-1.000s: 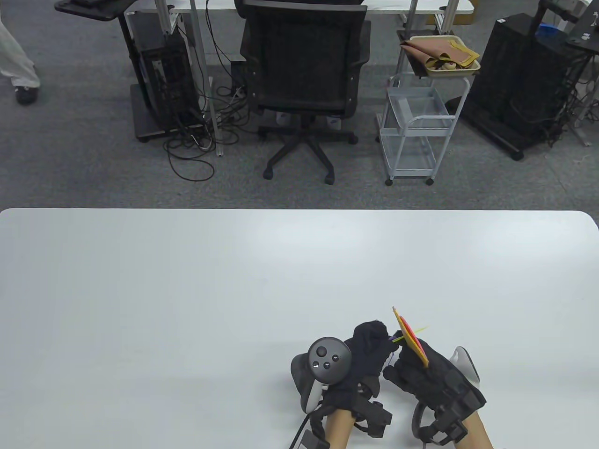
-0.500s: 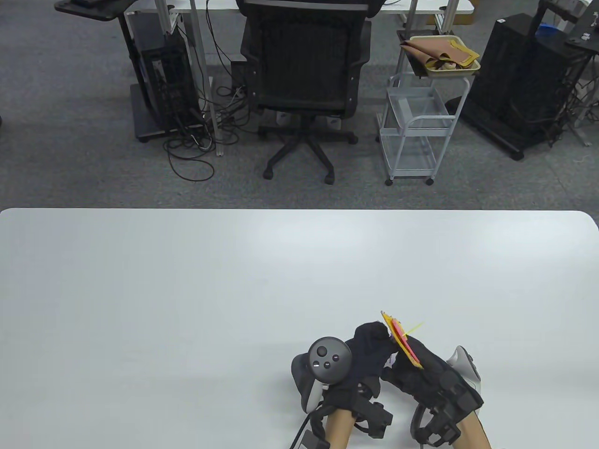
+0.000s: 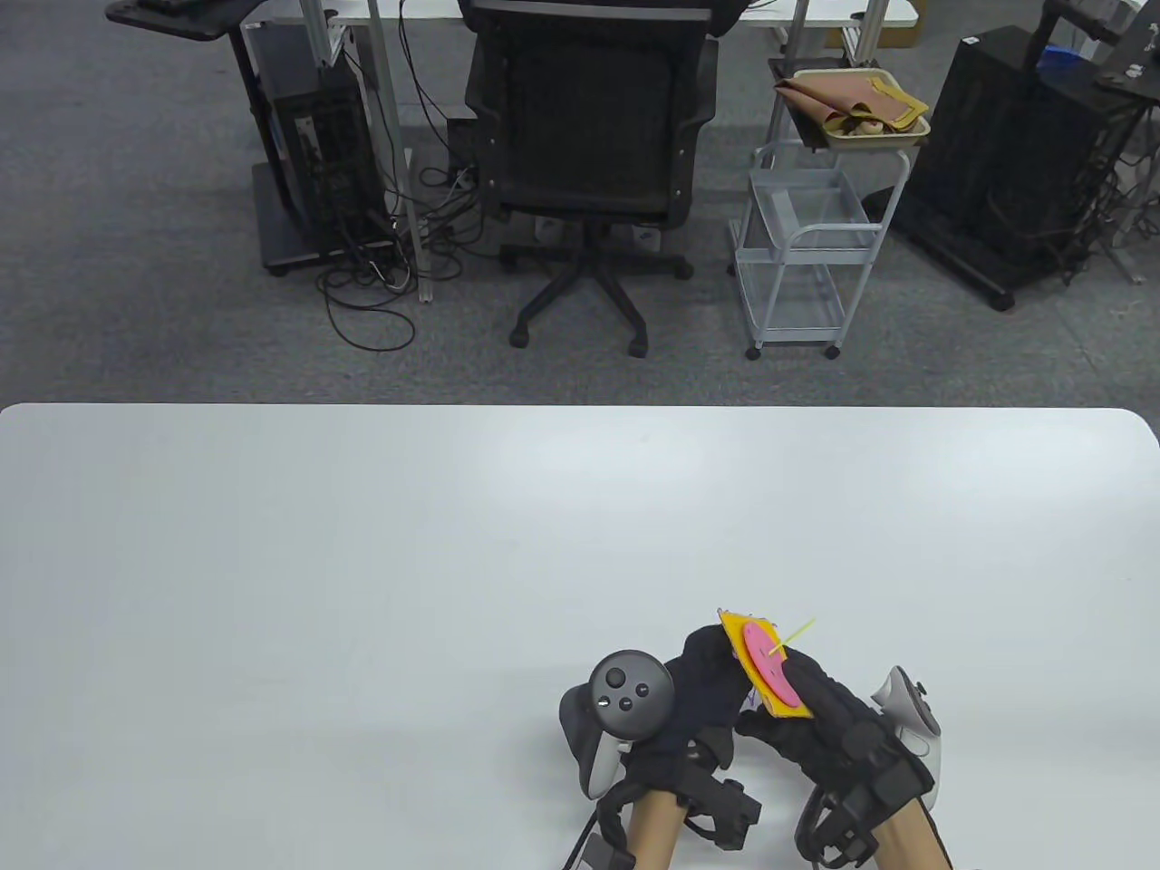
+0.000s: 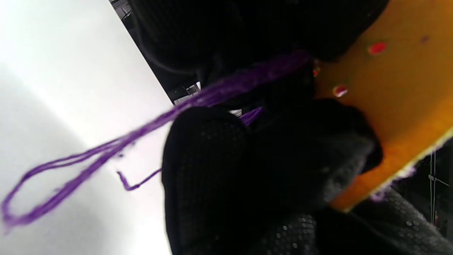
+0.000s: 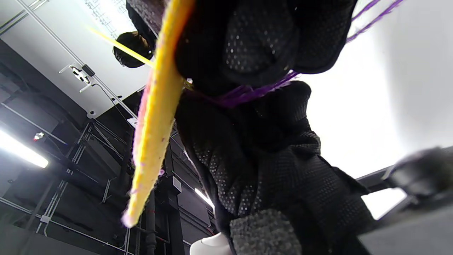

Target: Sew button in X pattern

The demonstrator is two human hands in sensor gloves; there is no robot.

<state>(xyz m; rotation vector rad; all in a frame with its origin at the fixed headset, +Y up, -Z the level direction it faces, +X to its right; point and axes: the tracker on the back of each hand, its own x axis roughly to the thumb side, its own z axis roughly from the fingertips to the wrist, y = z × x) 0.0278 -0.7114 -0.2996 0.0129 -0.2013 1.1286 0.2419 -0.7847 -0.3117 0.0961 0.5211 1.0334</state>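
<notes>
A yellow felt square (image 3: 778, 705) with a pink button (image 3: 759, 654) on it is held above the table near the front edge. A thin yellow needle (image 3: 794, 631) sticks up out of the button. My right hand (image 3: 797, 716) grips the felt's near edge. My left hand (image 3: 718, 651) holds its left edge, with fingers (image 4: 212, 177) under the felt's back side (image 4: 393, 92). Purple thread (image 4: 88, 159) hangs from the back in a loop over the table. In the right wrist view the felt (image 5: 155, 106) shows edge-on, with the thread (image 5: 247, 94) behind it.
The white table (image 3: 362, 562) spreads out to the left and beyond the hands. Past its far edge stand an office chair (image 3: 589, 136) and a white trolley (image 3: 802, 254).
The felt has tilted from edge-on until the pink button faces the camera, and it has shifted slightly left. Both hands stayed close together.
</notes>
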